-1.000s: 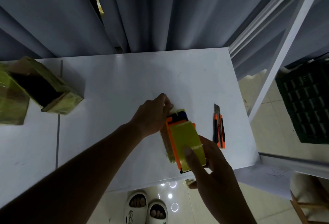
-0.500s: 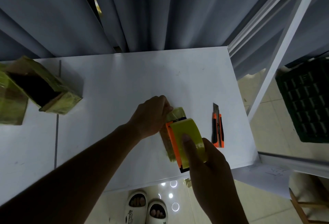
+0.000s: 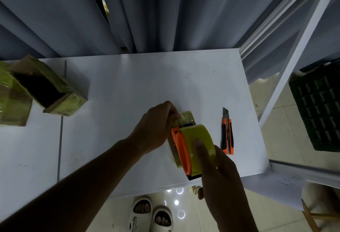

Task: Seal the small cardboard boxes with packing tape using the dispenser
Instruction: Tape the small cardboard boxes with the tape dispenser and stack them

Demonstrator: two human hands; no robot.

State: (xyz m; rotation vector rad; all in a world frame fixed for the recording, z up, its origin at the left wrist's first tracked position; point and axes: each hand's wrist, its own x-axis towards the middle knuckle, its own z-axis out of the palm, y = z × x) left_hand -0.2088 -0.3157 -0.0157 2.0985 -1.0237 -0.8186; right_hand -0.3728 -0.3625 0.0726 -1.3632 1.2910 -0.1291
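Observation:
A small tape-covered cardboard box lies on the white table, mostly hidden under the dispenser. My left hand grips the box at its far left end. My right hand holds the orange tape dispenser with its yellow tape roll, index finger lying over the roll. The dispenser sits over the box's near part, tilted up.
An orange utility knife lies right of the box, blade out. Two more taped boxes stand at the far left, one open, one at the frame edge. The table's front edge runs close below the box. A dark crate sits on the floor at right.
My right hand has drawn the dispenser toward me along the box and tipped it up, uncovering the box's far end. My left hand has stayed on the box.

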